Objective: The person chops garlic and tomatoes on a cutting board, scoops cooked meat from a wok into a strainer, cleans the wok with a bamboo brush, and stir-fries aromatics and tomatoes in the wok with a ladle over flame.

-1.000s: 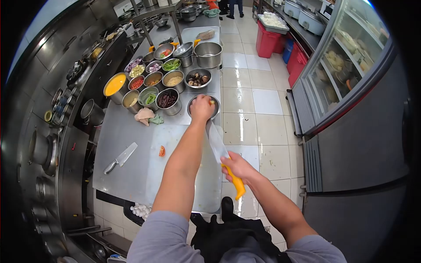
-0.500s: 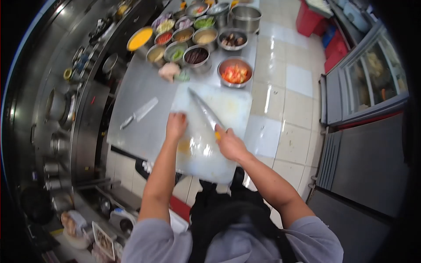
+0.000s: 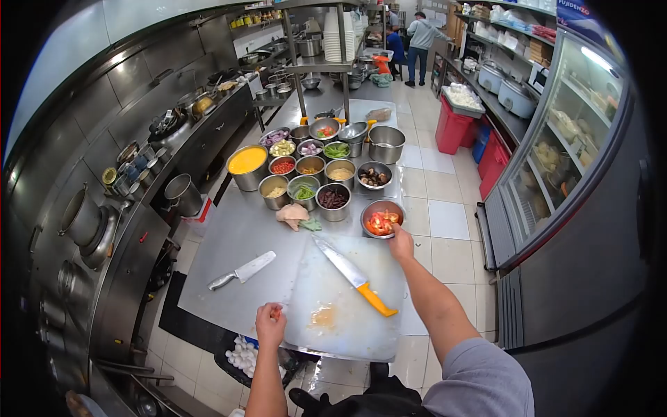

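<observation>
My right hand point(image 3: 401, 243) grips the near rim of a metal bowl point(image 3: 367, 232) of chopped tomatoes point(image 3: 381, 222). My left hand point(image 3: 269, 325) is curled beside the left edge of the white cutting board point(image 3: 347, 316), closed on a small red tomato piece point(image 3: 276, 313). On the board lies a large chef's knife point(image 3: 347, 267), its yellow handle towards me and untouched. A second, silver-handled knife point(image 3: 243, 270) rests on the steel table left of the board. Wet, yellowish residue point(image 3: 323, 316) marks the board's near part.
Several metal bowls of cut ingredients point(image 3: 333, 199) crowd the table's far half, with a yellow-filled pot point(image 3: 247, 163) at their left. A crumpled cloth point(image 3: 294, 216) sits before them. Stoves line the left; a glass-door fridge point(image 3: 570, 153) stands right. Two people point(image 3: 420, 48) are far back.
My right hand has let go of the yellow-handled knife and moved forward to the tomato bowl. My left hand has drawn back to the board's edge. The view has tilted up.
</observation>
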`<state>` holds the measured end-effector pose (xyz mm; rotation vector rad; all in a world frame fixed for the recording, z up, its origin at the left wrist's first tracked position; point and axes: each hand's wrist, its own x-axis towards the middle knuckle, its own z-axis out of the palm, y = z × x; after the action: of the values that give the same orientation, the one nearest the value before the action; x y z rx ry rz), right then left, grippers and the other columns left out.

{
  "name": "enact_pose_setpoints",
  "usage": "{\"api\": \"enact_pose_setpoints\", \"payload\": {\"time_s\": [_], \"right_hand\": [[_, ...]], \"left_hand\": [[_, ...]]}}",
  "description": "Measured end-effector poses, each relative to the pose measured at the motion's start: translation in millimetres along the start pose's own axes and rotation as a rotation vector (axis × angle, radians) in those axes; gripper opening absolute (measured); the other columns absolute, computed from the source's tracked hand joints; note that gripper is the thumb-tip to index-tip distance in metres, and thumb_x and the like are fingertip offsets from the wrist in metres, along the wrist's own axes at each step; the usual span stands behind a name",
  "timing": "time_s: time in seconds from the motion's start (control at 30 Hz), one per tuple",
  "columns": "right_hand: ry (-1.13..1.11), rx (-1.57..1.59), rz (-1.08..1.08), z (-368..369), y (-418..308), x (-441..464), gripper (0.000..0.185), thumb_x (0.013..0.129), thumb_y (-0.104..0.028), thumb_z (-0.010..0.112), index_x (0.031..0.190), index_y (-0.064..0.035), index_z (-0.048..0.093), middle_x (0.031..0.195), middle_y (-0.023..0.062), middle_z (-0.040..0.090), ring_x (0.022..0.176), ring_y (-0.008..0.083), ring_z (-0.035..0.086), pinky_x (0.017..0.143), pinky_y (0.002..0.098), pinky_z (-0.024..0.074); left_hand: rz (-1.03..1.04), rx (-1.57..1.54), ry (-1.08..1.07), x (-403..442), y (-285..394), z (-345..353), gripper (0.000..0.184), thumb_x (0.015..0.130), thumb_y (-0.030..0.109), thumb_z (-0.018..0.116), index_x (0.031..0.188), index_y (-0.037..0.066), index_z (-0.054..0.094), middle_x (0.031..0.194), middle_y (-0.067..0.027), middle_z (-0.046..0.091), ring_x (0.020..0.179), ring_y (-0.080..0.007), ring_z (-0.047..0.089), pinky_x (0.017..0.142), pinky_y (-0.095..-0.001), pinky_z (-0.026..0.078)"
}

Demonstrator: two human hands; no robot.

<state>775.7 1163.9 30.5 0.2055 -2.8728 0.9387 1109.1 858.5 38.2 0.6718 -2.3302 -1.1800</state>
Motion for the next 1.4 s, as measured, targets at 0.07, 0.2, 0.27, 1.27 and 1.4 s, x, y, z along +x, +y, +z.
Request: {"api": "enact_pose_setpoints", "payload": {"time_s": [0.07, 0.2, 0.27, 1.27, 1.4], "right_hand": [[0.144, -0.02, -0.038, 6.6, -3.9, -13.9, 0.027, 0.076, -0.009, 0.07, 0.101, -0.0044, 0.059, 0.094, 0.0246, 0.067, 0.092, 0.0436, 0.064, 0.08, 0.0515, 0.0499], [0.152, -0.008, -0.21, -20.0, -69.9, -108.0, 0.029, 0.074, 0.001, 0.061, 0.102, -0.003, 0.06, 0.094, 0.024, 0.066, 0.092, 0.0424, 0.064, 0.079, 0.0485, 0.0506], [0.028, 0.087, -0.258, -16.2, -110.1, -180.9, 0.026, 0.075, 0.004, 0.06, 0.1, -0.0016, 0.062, 0.088, 0.019, 0.067, 0.081, 0.0316, 0.067, 0.074, 0.0399, 0.0512], [-0.174, 0.319, 0.004, 346.4, -531.3, -326.3, 0.026, 0.077, -0.015, 0.07, 0.092, -0.0008, 0.054, 0.08, 0.021, 0.065, 0.077, 0.0365, 0.066, 0.069, 0.0437, 0.0508], [-0.088, 0.138, 0.094, 363.4, -570.9, -339.6, 0.031, 0.081, -0.019, 0.069, 0.101, -0.0018, 0.052, 0.088, 0.0261, 0.065, 0.088, 0.0452, 0.064, 0.077, 0.0475, 0.0499]], "left_hand": [[-0.011, 0.013, 0.032, -13.2, -35.3, -44.4, 0.016, 0.077, 0.002, 0.065, 0.092, 0.003, 0.065, 0.086, -0.011, 0.057, 0.075, -0.023, 0.059, 0.071, -0.0334, 0.05], [-0.001, -0.031, 0.081, -42.0, -78.5, -147.1, 0.014, 0.079, -0.002, 0.064, 0.093, 0.001, 0.064, 0.088, -0.0101, 0.058, 0.076, -0.0206, 0.06, 0.073, -0.0309, 0.05], [0.106, -0.109, 0.046, -44.0, -85.0, -184.3, 0.019, 0.079, -0.001, 0.064, 0.098, 0.002, 0.066, 0.092, -0.0118, 0.06, 0.087, -0.0243, 0.063, 0.079, -0.0347, 0.051], [-0.371, 0.215, 0.371, -133.3, -678.5, -750.0, 0.032, 0.091, 0.015, 0.062, 0.119, -0.001, 0.061, 0.113, -0.0149, 0.067, 0.102, -0.0277, 0.061, 0.09, -0.0415, 0.051], [-0.849, -0.084, 0.275, -40.4, -690.8, -760.1, 0.023, 0.084, 0.012, 0.064, 0.105, 0.003, 0.061, 0.093, -0.0054, 0.063, 0.076, -0.0167, 0.057, 0.062, -0.0371, 0.047]]}}
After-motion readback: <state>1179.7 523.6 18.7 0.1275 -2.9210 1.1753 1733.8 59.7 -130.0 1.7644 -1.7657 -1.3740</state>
